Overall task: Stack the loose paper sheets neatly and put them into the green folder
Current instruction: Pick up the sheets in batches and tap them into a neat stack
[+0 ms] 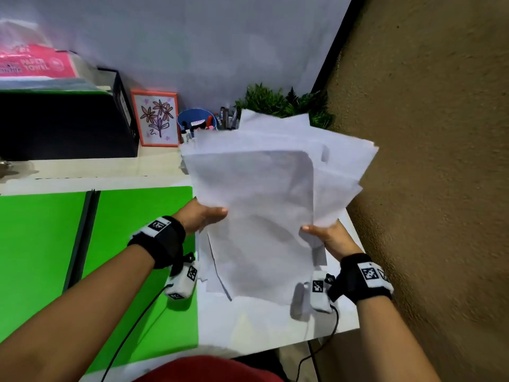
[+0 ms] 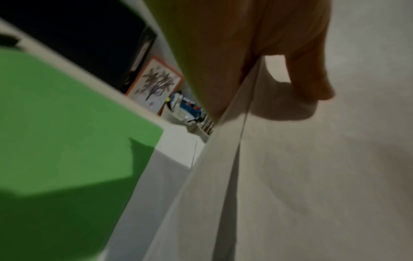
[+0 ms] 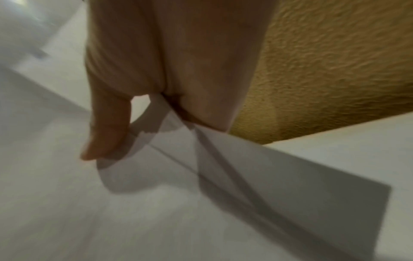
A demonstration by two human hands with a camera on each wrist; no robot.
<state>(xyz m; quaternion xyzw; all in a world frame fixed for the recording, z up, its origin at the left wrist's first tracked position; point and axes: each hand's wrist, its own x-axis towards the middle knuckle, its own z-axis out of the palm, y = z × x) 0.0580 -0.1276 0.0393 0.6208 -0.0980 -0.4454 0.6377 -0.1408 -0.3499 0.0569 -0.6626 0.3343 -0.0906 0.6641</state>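
White sheets [image 1: 256, 205] between two hands

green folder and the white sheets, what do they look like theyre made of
Green folder: probably plastic or coated card, smooth and evenly coloured, lying open and flat on the desk; which one the pictures leave open.
White sheets: thin matte paper, bending and creasing where the left hand and right hand pinch them, with shadows showing through.

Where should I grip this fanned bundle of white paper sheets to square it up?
Probably the two long side edges of the white paper sheets, one hand from each side: the top corners splay out unevenly, so loose side holds let them slide level.
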